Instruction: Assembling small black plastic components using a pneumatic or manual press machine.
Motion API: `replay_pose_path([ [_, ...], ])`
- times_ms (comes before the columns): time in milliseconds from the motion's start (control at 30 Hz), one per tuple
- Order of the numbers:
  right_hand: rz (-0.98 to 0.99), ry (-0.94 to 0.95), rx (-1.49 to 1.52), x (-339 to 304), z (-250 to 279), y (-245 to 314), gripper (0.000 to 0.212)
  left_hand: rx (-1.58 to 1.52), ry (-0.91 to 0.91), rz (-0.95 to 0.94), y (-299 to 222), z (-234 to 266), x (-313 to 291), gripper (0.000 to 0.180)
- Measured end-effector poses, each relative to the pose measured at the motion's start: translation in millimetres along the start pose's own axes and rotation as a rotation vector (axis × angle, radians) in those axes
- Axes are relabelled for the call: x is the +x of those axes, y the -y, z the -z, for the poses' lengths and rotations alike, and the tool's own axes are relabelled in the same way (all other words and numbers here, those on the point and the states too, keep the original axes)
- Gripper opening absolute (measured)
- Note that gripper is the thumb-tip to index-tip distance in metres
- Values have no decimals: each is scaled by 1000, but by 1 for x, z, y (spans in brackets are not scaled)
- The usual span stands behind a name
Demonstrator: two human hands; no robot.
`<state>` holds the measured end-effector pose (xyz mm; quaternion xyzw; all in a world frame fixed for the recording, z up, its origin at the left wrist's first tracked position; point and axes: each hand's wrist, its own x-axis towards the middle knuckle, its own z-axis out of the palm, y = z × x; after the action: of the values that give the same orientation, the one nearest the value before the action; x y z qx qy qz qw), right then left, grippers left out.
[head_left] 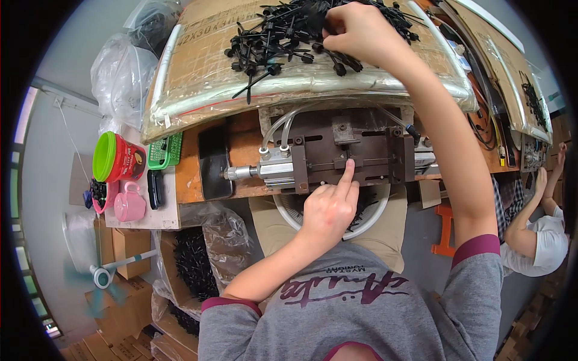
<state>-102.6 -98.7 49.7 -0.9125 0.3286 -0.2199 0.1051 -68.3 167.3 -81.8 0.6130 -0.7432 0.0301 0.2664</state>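
Note:
A brown metal jig [367, 153] with a pneumatic cylinder [278, 170] at its left is mounted on the bench in front of me. My left hand [330, 210] reaches over its near edge. The index finger is stretched out, its tip on a small dark piece at the jig's middle, and the other fingers are curled. Farther off, my right hand [364, 35] is in a heap of black plastic parts [271, 39] with thin stems. Its thumb and fingers are closed at a black part, mostly hidden by the hand. The heap lies on a plastic-wrapped cardboard sheet [205, 69].
At the left stand a red-and-green tub [117, 157], a pink cup [129, 203], a green basket [168, 150] and a dark tray [215, 162]. Below them is a box of black parts [195, 262]. A white hose [373, 210] curves under the jig. Another person [536, 234] sits at right.

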Motion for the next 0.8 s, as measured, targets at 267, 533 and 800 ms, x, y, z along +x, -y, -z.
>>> replay_pose_path([
  [267, -297, -38, 880, -51, 36, -38, 31, -103, 13, -6, 3, 13, 5, 31],
  [533, -271, -32, 916, -100, 24, 5, 18, -656, -458, 180, 24, 70, 88, 51],
  [800, 54, -219, 336, -159, 3, 37, 21, -1095, -151, 352, 22, 84, 106, 19],
])
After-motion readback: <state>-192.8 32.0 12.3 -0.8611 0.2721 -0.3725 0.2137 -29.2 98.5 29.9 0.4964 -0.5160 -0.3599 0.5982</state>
